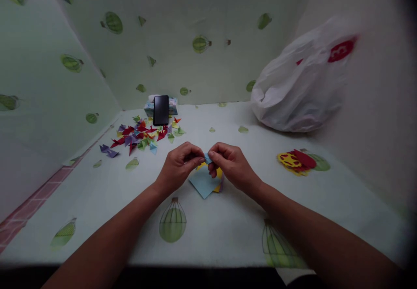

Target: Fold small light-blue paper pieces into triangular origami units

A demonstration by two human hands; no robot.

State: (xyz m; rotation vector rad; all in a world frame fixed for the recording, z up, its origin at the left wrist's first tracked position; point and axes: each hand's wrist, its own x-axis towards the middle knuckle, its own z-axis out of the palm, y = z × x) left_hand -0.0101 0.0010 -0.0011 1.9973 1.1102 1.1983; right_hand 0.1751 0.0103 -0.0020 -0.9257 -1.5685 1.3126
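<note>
Folding, I judge, is the present step: the left hand (180, 162) and right hand (233, 164) grip the small blue paper (207, 158) between their fingers (193, 148), over the paper stack (204, 184). The next move seems to call for a steady pinch.

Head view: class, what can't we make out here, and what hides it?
All in the head view:
- Small blue paper, its full shape: covered by the left hand and right hand.
- Light-blue sheet, far corner: behind the hands.
- Patterned box, middle: behind the phone.
- White bag, contents: hidden by its plastic.
- Folded paper pieces, exact number: small and overlapping.
</note>
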